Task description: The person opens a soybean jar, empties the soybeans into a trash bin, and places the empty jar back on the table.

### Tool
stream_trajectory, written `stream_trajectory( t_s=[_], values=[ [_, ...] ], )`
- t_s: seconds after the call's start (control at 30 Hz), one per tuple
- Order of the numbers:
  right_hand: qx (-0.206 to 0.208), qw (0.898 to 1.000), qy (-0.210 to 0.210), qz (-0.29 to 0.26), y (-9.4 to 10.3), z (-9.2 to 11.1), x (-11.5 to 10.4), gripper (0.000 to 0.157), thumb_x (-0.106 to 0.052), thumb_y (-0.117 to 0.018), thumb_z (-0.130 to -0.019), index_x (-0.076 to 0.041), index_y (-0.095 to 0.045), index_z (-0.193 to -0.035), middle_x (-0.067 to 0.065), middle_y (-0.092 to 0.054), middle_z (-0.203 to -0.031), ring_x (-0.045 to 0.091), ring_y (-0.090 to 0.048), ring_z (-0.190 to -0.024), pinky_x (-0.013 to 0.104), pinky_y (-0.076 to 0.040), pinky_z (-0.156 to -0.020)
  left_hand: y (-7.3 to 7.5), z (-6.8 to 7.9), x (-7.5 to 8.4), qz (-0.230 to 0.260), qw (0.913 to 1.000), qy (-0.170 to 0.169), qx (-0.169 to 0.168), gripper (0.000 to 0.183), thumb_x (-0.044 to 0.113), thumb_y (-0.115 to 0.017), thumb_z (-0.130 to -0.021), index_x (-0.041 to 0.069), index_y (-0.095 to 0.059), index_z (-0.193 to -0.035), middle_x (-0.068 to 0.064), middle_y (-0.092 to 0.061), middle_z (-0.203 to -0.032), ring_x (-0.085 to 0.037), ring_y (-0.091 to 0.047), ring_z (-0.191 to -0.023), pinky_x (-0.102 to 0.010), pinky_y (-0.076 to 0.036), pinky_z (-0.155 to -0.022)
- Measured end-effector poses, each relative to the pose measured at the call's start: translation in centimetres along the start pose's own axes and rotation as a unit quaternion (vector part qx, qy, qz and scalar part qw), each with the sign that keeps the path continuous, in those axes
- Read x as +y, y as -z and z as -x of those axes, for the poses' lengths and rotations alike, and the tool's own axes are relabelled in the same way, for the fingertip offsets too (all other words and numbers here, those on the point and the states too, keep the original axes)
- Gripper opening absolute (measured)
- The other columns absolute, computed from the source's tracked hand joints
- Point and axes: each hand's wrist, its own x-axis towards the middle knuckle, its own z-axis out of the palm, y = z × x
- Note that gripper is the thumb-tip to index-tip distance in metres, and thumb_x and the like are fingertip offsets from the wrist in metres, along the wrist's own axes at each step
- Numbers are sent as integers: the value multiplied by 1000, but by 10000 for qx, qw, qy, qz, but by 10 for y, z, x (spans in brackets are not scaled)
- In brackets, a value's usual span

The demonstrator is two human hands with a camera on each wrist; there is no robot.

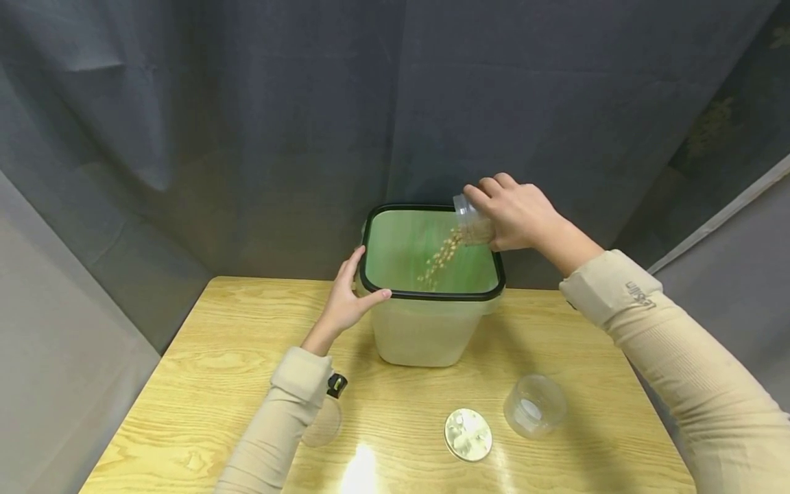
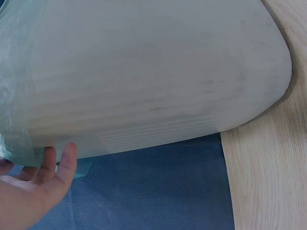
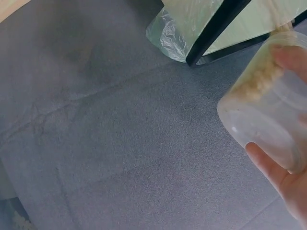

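My right hand [image 1: 518, 213] grips a clear plastic jar [image 1: 472, 223], tilted mouth-down over the right side of a pale trash bin [image 1: 426, 333]. Small tan pieces [image 1: 441, 261], like beans or nuts, stream from its mouth into the bin. Some pieces are still inside the tilted jar [image 3: 259, 84] in the right wrist view. A green bag lines the bin under a black rim [image 1: 432, 296]. At the bin's near left corner, my left hand [image 1: 345, 302] touches the rim and side, thumb extended along the front. The bottom inside the bin is hidden.
On the wooden table [image 1: 234, 357], a second clear container [image 1: 535, 406] stands at the right front. A shiny round lid [image 1: 468, 435] lies beside it. Another round, flat piece [image 1: 326, 424] is partly under my left sleeve. A dark curtain [image 1: 308, 137] hangs behind the bin.
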Motion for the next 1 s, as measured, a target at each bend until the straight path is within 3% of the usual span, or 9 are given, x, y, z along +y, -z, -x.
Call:
stream_trajectory(
  t_s=[0.23,0.53,0.8,1.0],
  values=[
    [152,9989,314,301,4,-1,2,83,-21,-77,-52,-3,-44,-126,21,-49,-109,40,-46,-97,49,-47,-50,-1,-1,0,-15,10000,42,-16,85,16,-69,-79,6,-16,-145,-22,-22,-142,-37,-24,-129,-46,-38,-87],
    [42,9968,604,525,10,-5,2,85,-24,-81,-52,-2,-43,-126,21,-48,-109,40,-46,-99,48,-48,-52,-1,-2,-1,6,10000,5,-26,86,16,-69,-79,5,-16,-145,-22,-23,-141,-37,-23,-129,-46,-38,-87],
    [120,9889,1168,912,12,-8,-2,81,-20,-80,-51,-3,-46,-123,21,-49,-106,38,-47,-93,42,-48,-52,-1,-2,0,21,10000,-7,-17,86,16,-69,-79,5,-16,-145,-23,-22,-141,-39,-24,-128,-48,-39,-84],
    [121,9839,1385,1122,15,-10,-3,79,-20,-80,-52,-6,-48,-123,20,-49,-106,36,-46,-93,42,-48,-55,-2,-4,-1,4,10000,-54,-29,85,16,-68,-79,4,-16,-145,-24,-22,-141,-40,-22,-129,-53,-35,-93]
  ],
)
